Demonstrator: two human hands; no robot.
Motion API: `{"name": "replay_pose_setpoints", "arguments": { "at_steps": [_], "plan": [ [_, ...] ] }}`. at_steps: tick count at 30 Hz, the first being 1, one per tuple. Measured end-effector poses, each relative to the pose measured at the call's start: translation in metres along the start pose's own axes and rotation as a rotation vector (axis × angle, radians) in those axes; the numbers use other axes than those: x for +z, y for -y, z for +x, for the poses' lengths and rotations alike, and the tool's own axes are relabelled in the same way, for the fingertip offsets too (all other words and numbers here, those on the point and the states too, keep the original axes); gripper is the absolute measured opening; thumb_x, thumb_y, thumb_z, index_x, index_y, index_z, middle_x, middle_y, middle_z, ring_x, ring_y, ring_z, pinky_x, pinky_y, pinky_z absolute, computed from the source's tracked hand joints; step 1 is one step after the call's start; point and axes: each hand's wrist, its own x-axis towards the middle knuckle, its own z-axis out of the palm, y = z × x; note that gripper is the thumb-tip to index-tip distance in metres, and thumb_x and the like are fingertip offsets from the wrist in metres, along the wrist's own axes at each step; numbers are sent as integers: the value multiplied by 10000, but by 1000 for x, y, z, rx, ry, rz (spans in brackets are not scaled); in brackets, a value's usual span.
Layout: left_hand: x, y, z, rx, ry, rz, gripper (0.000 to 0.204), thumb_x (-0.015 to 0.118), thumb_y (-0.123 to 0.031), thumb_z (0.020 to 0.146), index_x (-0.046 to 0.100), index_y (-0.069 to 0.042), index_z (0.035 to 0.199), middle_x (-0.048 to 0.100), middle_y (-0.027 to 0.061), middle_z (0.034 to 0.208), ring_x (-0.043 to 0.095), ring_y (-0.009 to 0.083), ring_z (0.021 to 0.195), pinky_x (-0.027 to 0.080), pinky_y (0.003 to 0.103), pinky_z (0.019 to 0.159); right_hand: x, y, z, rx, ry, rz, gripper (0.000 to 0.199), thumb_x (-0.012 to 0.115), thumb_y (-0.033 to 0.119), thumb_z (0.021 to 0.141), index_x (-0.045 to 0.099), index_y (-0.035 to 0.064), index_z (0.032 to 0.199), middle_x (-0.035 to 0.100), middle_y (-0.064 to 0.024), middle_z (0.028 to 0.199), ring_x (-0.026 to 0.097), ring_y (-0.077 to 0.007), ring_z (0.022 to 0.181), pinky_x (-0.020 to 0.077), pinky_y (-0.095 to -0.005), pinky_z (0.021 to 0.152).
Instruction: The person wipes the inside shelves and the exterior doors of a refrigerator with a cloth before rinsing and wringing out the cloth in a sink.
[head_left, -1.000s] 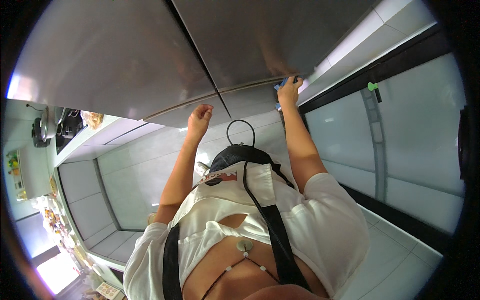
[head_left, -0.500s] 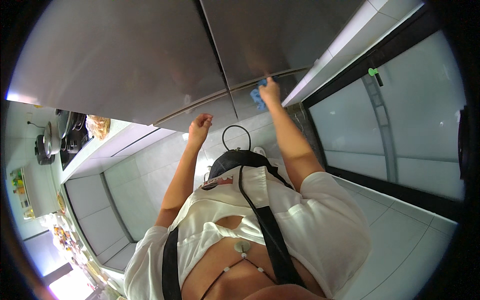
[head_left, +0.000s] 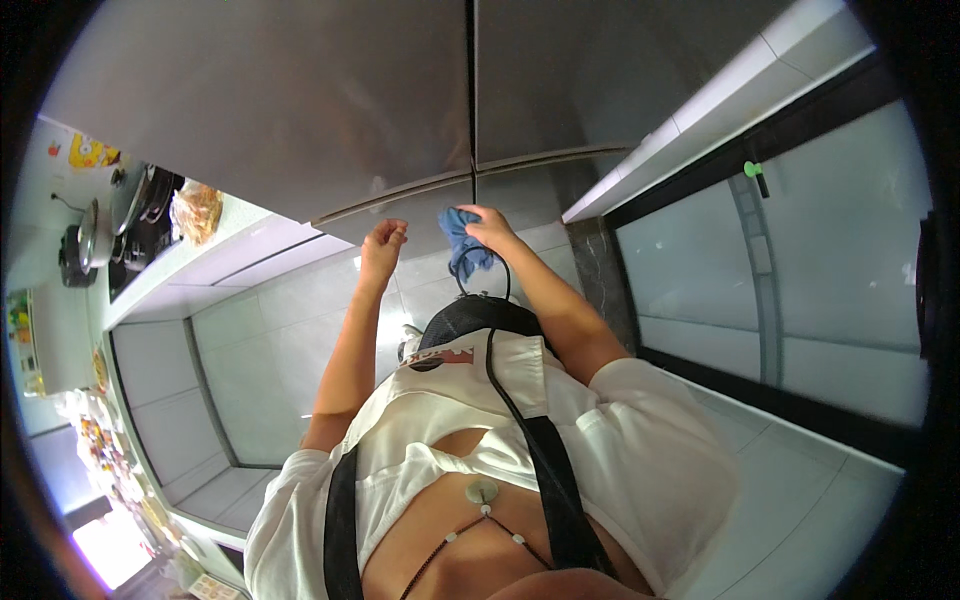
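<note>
A: What does the right hand (head_left: 490, 226) have?

B: A blue cloth (head_left: 462, 238). The fingers are closed over it, and the cloth is bunched under the palm, pressed against the lower edge of the steel cabinet door (head_left: 560, 80), just beside the seam between the two doors.

A: And the left hand (head_left: 382, 250)?

B: Empty. The fingers are loosely curled, half open, gripping nothing. It hangs just below the bottom edge of the other steel door (head_left: 290, 110), near the cloth but apart from it.

A: Anything around them?

B: Off to the left of the left hand, well apart, a counter (head_left: 225, 245) with pots (head_left: 90, 235) and a bag of food (head_left: 195, 210). To the right of the right hand, a frosted glass panel (head_left: 800, 250) in a dark frame.
</note>
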Motion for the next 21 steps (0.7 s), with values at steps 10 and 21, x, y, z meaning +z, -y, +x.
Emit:
{"name": "replay_pose_setpoints", "arguments": {
  "at_steps": [10,21],
  "plan": [
    [23,6,-18,-102,-88,-141,181,542,-187,872,586,-32,955,579,20,848,566,123,754,431,238,668,-139,-49,8,44,-899,488,428,472,-47,739,531,70,1146,552,-142,997,567,-237,849,468,-322,763],
    [79,-14,-14,-33,-110,-84,181,534,-136,850,603,7,935,633,81,820,607,155,730,473,269,678,-137,-3,9,74,-532,-752,432,537,450,798,510,236,1173,597,-193,902,587,-374,805,470,-458,681]
  ]
}}
